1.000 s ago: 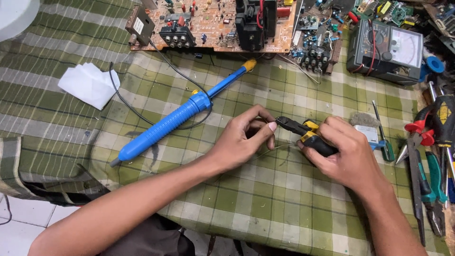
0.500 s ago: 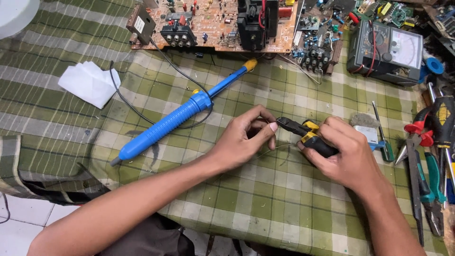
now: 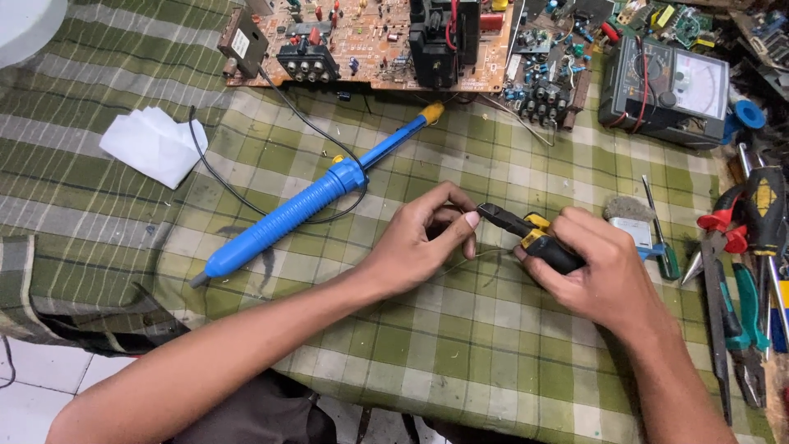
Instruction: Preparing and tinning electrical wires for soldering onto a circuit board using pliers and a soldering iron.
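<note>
My left hand pinches a thin wire between thumb and fingertips above the green checked cloth. My right hand is closed around the black and yellow handles of small side cutters. The cutters' dark jaws point left and meet the fingertips of my left hand. The wire's end is hidden inside my fingers.
A blue desoldering pump lies diagonally left of my hands. A brown circuit board and a grey analog meter stand at the back. White tissue lies far left. Pliers and screwdrivers crowd the right edge.
</note>
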